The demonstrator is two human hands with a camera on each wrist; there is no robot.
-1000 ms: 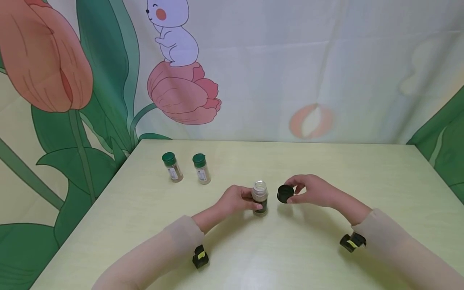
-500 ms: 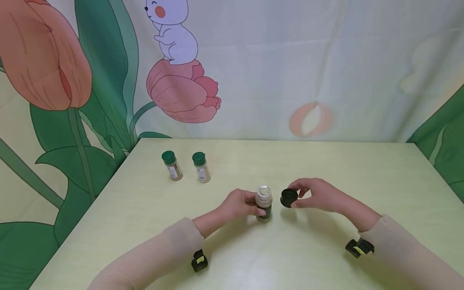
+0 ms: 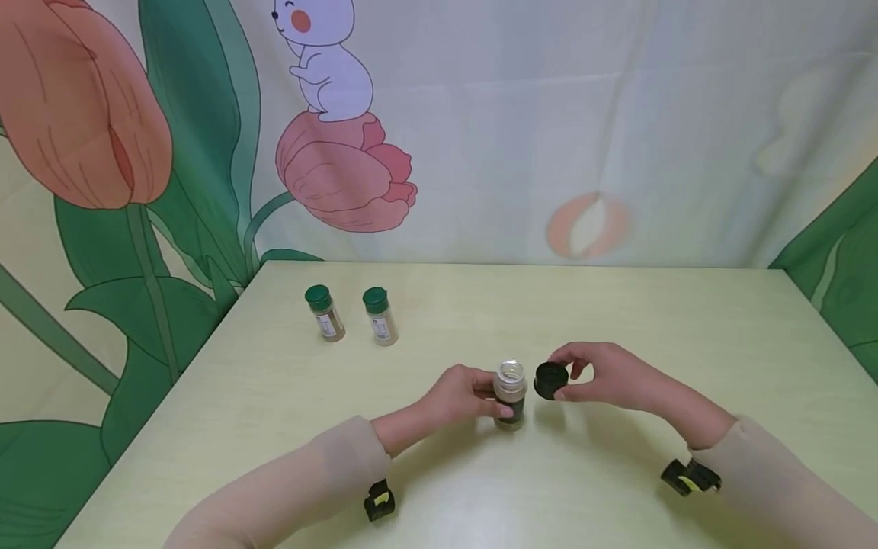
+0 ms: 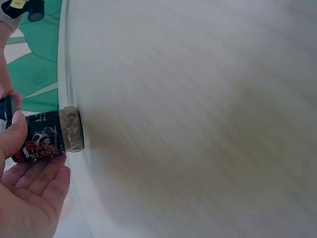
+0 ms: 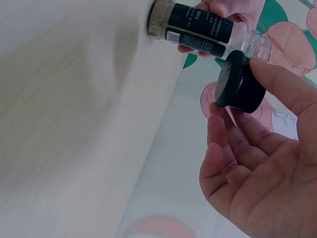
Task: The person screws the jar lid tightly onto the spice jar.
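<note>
A clear spice jar (image 3: 511,393) with a black label and brownish contents stands upright on the table, its mouth uncovered. My left hand (image 3: 461,398) grips it from the left, thumb across the label (image 4: 42,136). Just right of the jar, my right hand (image 3: 610,375) pinches a black cap (image 3: 551,380) between thumb and fingers, held off the table. In the right wrist view the cap (image 5: 241,82) is near the jar's glass neck (image 5: 250,42) and partly overlaps it; whether they touch I cannot tell.
Two spice jars with green lids, one at the far left (image 3: 325,313) and one beside it (image 3: 380,316), stand on the pale table (image 3: 274,427). A printed cloth (image 3: 480,152) hangs behind the table's back edge.
Both hands have shifted a little right and toward the near edge, the jar moving with the left hand and the cap with the right. The green-lidded jars stay put.
</note>
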